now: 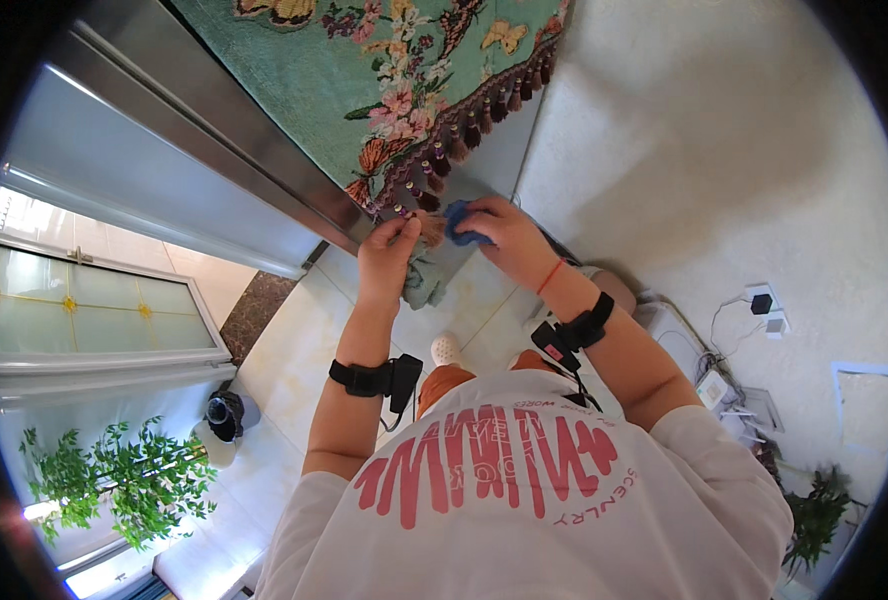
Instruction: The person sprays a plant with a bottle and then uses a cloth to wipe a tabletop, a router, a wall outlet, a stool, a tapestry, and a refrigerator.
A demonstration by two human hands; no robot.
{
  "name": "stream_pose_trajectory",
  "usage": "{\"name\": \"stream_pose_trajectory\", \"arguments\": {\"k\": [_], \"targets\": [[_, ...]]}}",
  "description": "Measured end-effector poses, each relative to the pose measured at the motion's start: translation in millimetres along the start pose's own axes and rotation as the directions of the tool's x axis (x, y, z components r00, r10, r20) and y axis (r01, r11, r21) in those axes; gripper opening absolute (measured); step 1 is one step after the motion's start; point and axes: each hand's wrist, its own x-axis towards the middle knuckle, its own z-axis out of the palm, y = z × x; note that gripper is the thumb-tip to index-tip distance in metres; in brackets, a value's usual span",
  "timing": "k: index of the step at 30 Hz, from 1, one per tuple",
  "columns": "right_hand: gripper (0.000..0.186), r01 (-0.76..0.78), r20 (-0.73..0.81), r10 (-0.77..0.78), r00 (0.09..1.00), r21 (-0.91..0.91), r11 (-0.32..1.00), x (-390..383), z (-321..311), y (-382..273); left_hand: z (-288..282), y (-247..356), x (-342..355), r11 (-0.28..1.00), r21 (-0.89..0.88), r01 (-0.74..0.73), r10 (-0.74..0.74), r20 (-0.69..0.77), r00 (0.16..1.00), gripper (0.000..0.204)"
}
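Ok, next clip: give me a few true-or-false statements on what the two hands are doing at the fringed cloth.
1. The right hand holds a blue cloth. True.
2. The left hand pinches a tassel of the green floral cloth. True.
3. Both hands are bare of wrist straps. False: each forearm carries a black strap with a small device.
4. The blue cloth lies on the floor. False: it is held up at the fringe.
5. A leafy green plant stands at lower left. True.

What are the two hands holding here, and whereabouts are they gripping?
The left hand pinches a tassel on the green cloth's fringe, near its loose end. The right hand holds a blue rag, bunched under its fingers.
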Motion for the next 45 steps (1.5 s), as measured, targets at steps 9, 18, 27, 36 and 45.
{"name": "stream_pose_trajectory", "arguments": {"k": [9, 18, 27, 36, 45], "targets": [[0.04, 0.107, 0.003, -0.107, 0.994, 0.015, 0.994, 5, 1, -3, 0, -6, 2, 0.996, -0.058, -0.074, 0.077, 0.055, 0.996, 0.02], [0.039, 0.096, -0.044, -0.095, 0.994, 0.009, 0.995, 0, -4, -16, 10, 6, 0, 0.997, -0.041, -0.073, 0.075, 0.069, 0.995, 0.015], [0.044, 0.082, -0.137, -0.062, 0.989, 0.143, 0.986, 3, -14, -18, 17, 12, -2, 0.977, -0.206, 0.06, -0.037, 0.114, 0.993, 0.019], [0.042, -0.023, -0.153, 0.055, 0.987, 0.205, 0.979, 7, -18, -11, 11, 15, -4, 0.839, 0.447, -0.311, 0.306, 0.084, 0.948, 0.028], [0.043, -0.021, -0.26, 0.054, 0.964, 0.127, 0.992, 6, -14, -21, 4, 1, 8, 0.854, 0.425, -0.299, 0.341, -0.023, 0.94, 0.034]]}}
